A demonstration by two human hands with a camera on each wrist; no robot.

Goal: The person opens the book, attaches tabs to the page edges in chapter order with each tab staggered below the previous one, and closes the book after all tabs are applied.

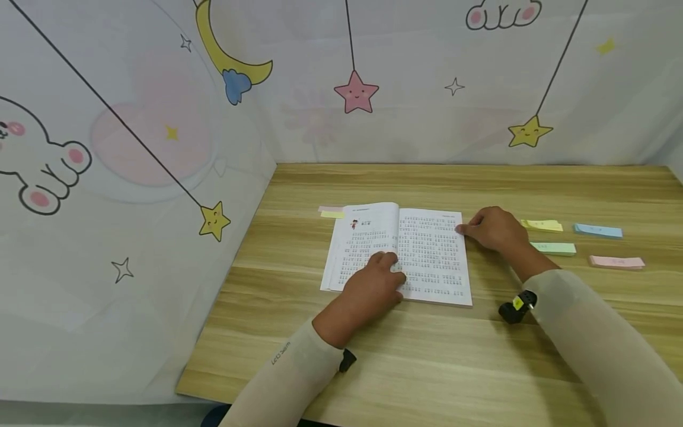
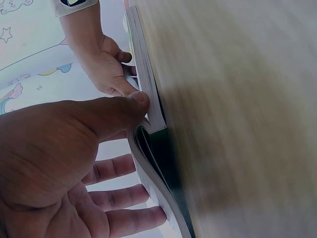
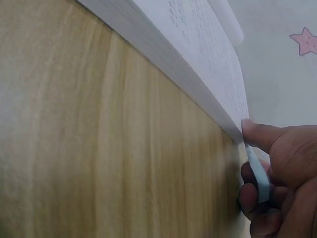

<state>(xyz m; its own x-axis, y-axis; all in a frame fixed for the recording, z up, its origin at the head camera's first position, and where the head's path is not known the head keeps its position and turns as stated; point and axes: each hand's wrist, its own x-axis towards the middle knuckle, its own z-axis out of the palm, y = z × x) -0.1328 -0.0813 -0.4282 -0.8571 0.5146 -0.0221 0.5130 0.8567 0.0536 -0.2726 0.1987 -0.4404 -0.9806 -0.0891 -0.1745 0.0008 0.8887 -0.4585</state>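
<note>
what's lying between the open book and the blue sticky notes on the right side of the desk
In the head view, the right hand at the book edge, then yellow notes and green notes sit before the blue notes.

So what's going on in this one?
A person sits at a wooden table with an open book lying flat. The left hand presses on the lower pages near the spine, fingers spread. The right hand touches the book's right edge near the top and pinches a small pale blue slip. Several coloured sticky-note pads lie to the right.
</note>
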